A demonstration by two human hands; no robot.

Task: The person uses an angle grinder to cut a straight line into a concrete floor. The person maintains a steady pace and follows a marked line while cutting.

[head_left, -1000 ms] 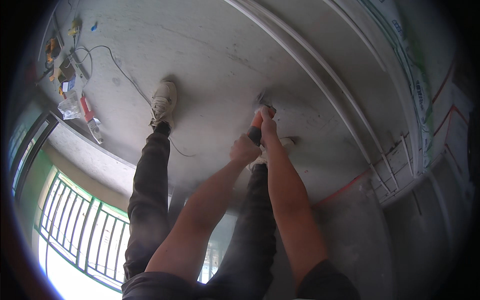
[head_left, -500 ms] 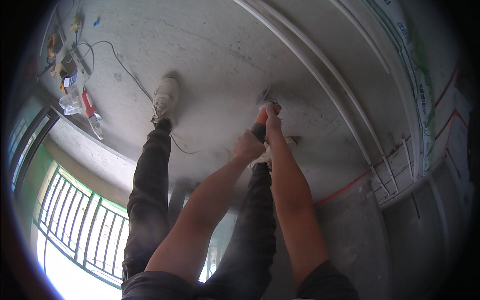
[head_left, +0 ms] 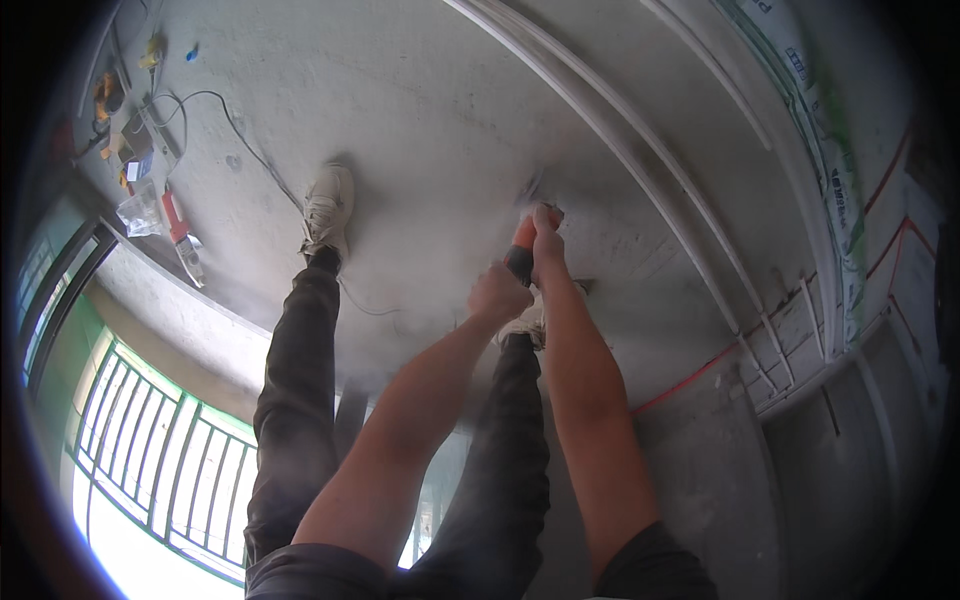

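An orange and black angle grinder is gripped in both my hands, its disc end low over the concrete floor in a haze of pale dust. My left hand is wrapped round the rear of the body. My right hand grips higher up, near the head. The disc is too blurred to make out clearly, and I cannot tell whether it touches the floor. My shoes stand on either side, the right one partly hidden behind my hands.
White conduit pipes run along the right, beside green-printed wrapping. A grey cable runs past my left shoe toward scattered tools, including a red tool and a plastic bag. A railing shows at lower left.
Both hands and the grinder have shifted slightly to the right since one second ago. The pale dust around the disc looks thicker now.
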